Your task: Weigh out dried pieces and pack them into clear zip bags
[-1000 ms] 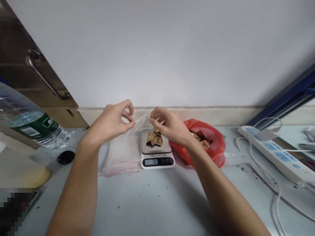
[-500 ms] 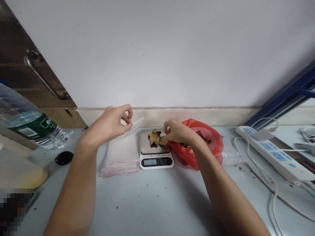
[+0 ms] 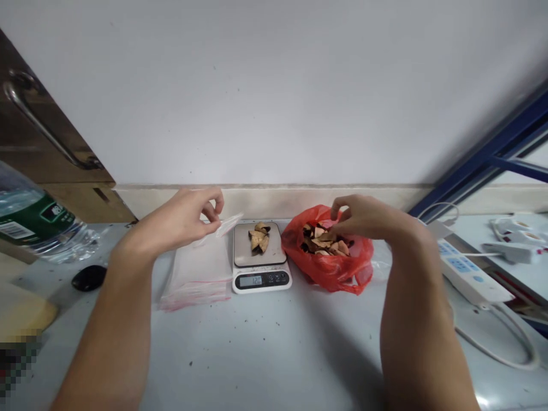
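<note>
My left hand point(image 3: 182, 220) pinches the edge of a clear zip bag point(image 3: 230, 224), lifted above a stack of flat zip bags point(image 3: 194, 268) with red seal lines. To its right stands a kitchen scale point(image 3: 262, 281). Curled pieces of dried peel point(image 3: 259, 241), tan and dark brown, lie on its plate, and the display appears to read 12.0. Over a red plastic bag point(image 3: 299, 260) filled with more dried peel, my right hand point(image 3: 363, 216) points its fingers down. A tan piece shows at its thumb tip and seems held there.
A water bottle point(image 3: 40, 222) leans in at the left, near a black oval object point(image 3: 89, 278). On the right lie a white power strip point(image 3: 475, 274) and cables. A wall point(image 3: 274, 103) closes off the back, and a blue metal frame point(image 3: 479, 157) slants at the right.
My right hand has moved right, from the scale to over the red bag, and a piece beside the pile has left the scale. The left hand still pinches the zip bag. The view has shifted slightly.
</note>
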A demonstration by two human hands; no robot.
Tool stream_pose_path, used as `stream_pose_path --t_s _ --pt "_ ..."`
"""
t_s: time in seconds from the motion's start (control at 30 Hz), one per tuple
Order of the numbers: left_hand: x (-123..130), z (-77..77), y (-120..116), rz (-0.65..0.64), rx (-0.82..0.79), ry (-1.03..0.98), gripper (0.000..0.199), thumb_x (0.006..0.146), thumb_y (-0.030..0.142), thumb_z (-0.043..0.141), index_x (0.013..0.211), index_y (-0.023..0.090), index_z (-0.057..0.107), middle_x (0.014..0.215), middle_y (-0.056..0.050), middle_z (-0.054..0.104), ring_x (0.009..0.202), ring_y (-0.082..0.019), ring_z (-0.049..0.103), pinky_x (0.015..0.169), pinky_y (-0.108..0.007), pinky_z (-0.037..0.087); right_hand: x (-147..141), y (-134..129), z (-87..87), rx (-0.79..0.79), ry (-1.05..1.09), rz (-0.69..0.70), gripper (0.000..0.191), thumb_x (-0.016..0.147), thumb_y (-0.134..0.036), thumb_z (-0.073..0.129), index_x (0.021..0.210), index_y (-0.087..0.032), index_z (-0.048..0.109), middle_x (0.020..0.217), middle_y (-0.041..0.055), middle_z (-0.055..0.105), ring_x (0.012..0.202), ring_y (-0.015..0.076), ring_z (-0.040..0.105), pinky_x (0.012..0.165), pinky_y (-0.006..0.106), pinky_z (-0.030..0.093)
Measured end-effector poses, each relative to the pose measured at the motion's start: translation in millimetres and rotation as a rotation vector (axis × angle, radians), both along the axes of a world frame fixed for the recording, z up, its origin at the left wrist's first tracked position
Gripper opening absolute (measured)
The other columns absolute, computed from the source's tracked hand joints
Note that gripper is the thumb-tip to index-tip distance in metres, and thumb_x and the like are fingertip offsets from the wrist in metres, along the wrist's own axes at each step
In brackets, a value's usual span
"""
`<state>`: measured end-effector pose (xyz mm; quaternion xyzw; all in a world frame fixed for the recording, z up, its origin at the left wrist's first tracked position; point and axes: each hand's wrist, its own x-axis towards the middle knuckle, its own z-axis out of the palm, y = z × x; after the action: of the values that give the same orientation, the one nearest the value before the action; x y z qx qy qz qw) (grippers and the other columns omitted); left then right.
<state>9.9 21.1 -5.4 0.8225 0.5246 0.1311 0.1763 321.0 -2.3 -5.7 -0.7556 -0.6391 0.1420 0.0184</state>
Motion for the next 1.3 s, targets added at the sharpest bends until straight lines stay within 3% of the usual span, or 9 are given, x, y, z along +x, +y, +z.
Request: stream_pose_path --t_s 0.1,0.23,0.43,0.57,0.67,0.8,1.0,1.13,1.3 --pt "2 -0.6 -1 -0.009 -0.066 0.021 0.013 0.07 0.031 0.054 0.08 0.024 0.05 0.084 -0.003 0.073 0.071 -0.021 0.068 0.06 -0.028 0.045 9 5 -6.1 -0.016 -0.07 -0.042 0.018 0.071 -0.023 0.07 0.089 -0.023 0.072 0.083 0.0046 0.075 0.072 0.0197 0.067 0.057 0.026 0.046" --pt "5 -0.7 -2 -0.026 -0.112 0.016 0.014 0.068 0.03 0.056 0.08 0.024 0.051 0.084 -0.004 0.073 0.072 -0.022 0.069 0.06 -0.029 0.047 5 13 -15.7 -0.048 -0.027 0.001 0.017 0.073 -0.022 0.069 0.088 -0.022 0.076 0.08 0.0052 0.074 0.073 0.0199 0.069 0.058 0.026 0.047" --pt "7 -0.1 -3 -0.031 -0.166 0.066 0.013 0.068 0.029 0.056 0.078 0.025 0.05 0.08 -0.004 0.074 0.072 -0.023 0.069 0.062 -0.031 0.049 2 26 -38.0 -0.147 -0.033 -0.041 0.003 0.072 -0.025 0.071 0.069 -0.024 0.072 0.059 0.0042 0.066 0.061 0.0223 0.067 0.048 0.029 0.048" --pt "7 -0.4 -2 -0.045 -0.167 0.05 0.013 0.067 0.029 0.058 0.077 0.024 0.051 0.079 -0.004 0.074 0.072 -0.024 0.07 0.063 -0.032 0.05 7 30 -47.5 -0.235 0.045 -0.016 0.025 0.071 -0.025 0.071 0.048 -0.024 0.061 0.048 0.003 0.061 0.053 0.0208 0.064 0.046 0.029 0.048" --pt "7 -0.4 -2 -0.045 -0.174 0.041 0.013 0.067 0.028 0.058 0.076 0.025 0.05 0.079 -0.004 0.074 0.072 -0.024 0.07 0.063 -0.032 0.051 5 28 -47.6 -0.286 0.045 -0.027 0.032 0.071 -0.024 0.071 0.042 -0.023 0.056 0.047 0.0026 0.06 0.051 0.019 0.063 0.047 0.028 0.047" --pt "7 0.3 -3 -0.045 -0.183 0.041 0.012 0.067 0.028 0.056 0.077 0.025 0.05 0.079 -0.003 0.074 0.072 -0.024 0.07 0.064 -0.033 0.05 3 26 -45.4 -0.229 0.035 -0.053 0.037 0.07 -0.017 0.072 0.04 -0.023 0.051 0.052 0.0033 0.061 0.054 0.0186 0.062 0.05 0.029 0.046" --pt "7 0.7 -4 -0.044 -0.173 0.05 0.012 0.067 0.026 0.057 0.077 0.024 0.05 0.077 -0.002 0.074 0.071 -0.022 0.07 0.061 -0.029 0.048 8 28 -38.5 -0.096 0.003 -0.043 0.021 0.072 -0.029 0.073 0.056 -0.023 0.061 0.058 0.0028 0.062 0.065 0.0206 0.066 0.054 0.028 0.047" --pt "7 0.0 -3 -0.049 -0.174 0.049 0.013 0.068 0.027 0.057 0.078 0.024 0.051 0.078 -0.002 0.075 0.07 -0.021 0.07 0.06 -0.027 0.047 9 27 -34.2 -0.111 0.022 -0.037 0.013 0.075 -0.025 0.07 0.063 -0.023 0.066 0.061 0.003 0.066 0.065 0.0197 0.067 0.055 0.027 0.048" --pt "8 2.1 -5 -0.038 -0.187 0.056 0.012 0.067 0.028 0.056 0.077 0.024 0.05 0.077 -0.001 0.074 0.07 -0.021 0.07 0.06 -0.027 0.046 9 26 -37.2 -0.183 0.048 -0.032 0.015 0.07 -0.019 0.071 0.057 -0.024 0.063 0.06 0.0006 0.065 0.061 0.0175 0.064 0.051 0.026 0.046"
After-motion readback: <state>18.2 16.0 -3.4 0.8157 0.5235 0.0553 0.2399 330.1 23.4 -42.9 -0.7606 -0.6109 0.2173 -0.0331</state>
